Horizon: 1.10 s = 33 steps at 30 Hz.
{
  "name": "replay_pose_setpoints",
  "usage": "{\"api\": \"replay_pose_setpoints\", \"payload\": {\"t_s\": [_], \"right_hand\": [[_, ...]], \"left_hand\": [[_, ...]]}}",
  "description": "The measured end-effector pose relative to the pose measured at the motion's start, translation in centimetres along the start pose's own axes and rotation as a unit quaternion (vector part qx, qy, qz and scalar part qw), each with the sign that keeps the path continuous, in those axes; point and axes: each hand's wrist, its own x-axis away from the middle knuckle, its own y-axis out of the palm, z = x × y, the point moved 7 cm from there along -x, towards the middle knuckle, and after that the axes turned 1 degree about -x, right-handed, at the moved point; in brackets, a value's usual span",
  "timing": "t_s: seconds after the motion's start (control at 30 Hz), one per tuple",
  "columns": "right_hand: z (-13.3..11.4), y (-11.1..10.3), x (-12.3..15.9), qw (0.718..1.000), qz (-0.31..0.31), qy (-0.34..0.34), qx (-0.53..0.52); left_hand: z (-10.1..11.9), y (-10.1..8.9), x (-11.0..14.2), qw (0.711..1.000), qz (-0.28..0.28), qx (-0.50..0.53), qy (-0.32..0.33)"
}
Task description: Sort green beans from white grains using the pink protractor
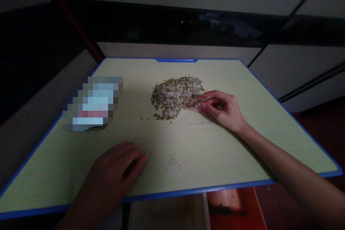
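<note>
A pile of green mung beans mixed with white rice grains (175, 95) lies spread on the pale tabletop. My right hand (225, 109) is closed in a pinch on a clear plastic piece with pinkish-red edges (195, 103), held low at the right side of the pile. Its exact shape is hard to make out. My left hand (115, 169) rests near the front left of the table, empty, with fingers loosely curled and the thumb apart. A small patch of white grains (174, 165) lies to its right. Another thin streak of grains (201, 124) is below my right hand.
At the left of the table (242, 158) lies a pixelated device with a bright screen (97, 100). Under the front edge are a pale container (167, 214) and an orange one (234, 205) with dark contents. Light panels with a dark glossy band (172, 23) rise behind.
</note>
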Motion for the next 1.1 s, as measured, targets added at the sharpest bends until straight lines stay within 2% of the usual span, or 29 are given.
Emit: {"api": "replay_pose_setpoints", "payload": {"t_s": [0.57, 1.1], "right_hand": [[-0.54, 0.02, -0.05, 0.999, -0.003, -0.017, 0.039], [-0.56, 0.32, -0.18, 0.999, -0.021, -0.03, 0.024]], "left_hand": [[-0.21, 0.2, 0.12, 1.0, -0.009, 0.003, -0.006], [0.02, 0.18, -0.04, 1.0, -0.003, -0.007, 0.005]]}}
